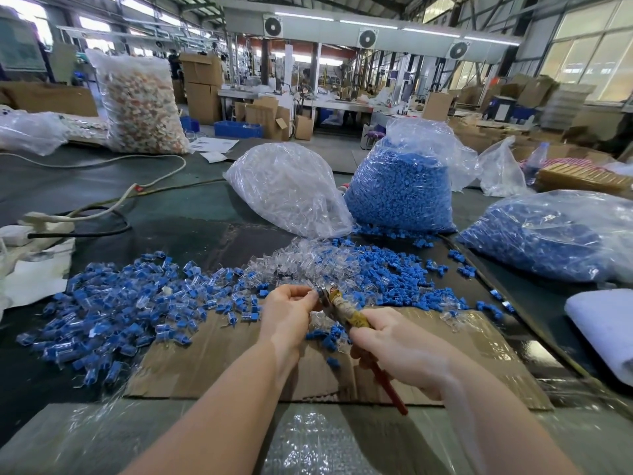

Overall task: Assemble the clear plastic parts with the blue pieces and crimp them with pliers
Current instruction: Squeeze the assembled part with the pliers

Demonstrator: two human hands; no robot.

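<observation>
My right hand (394, 344) grips the pliers (352, 317) by their yellow and red handles, jaws pointing up and left. My left hand (287, 310) pinches a small clear part at the jaws; the part is mostly hidden by my fingers. Behind the hands lies a pile of loose clear parts (308, 265) mixed with loose blue pieces (387, 272). To the left spreads a heap of joined clear-and-blue parts (120, 310). All of this rests on a cardboard sheet (205, 358).
A bag of clear parts (291, 186) and two bags of blue pieces (400, 190) (555, 234) stand behind the piles. A power strip with cables (44, 224) lies at left, a white folded cloth (606, 323) at right. A big sack of mixed parts (140, 104) stands far left.
</observation>
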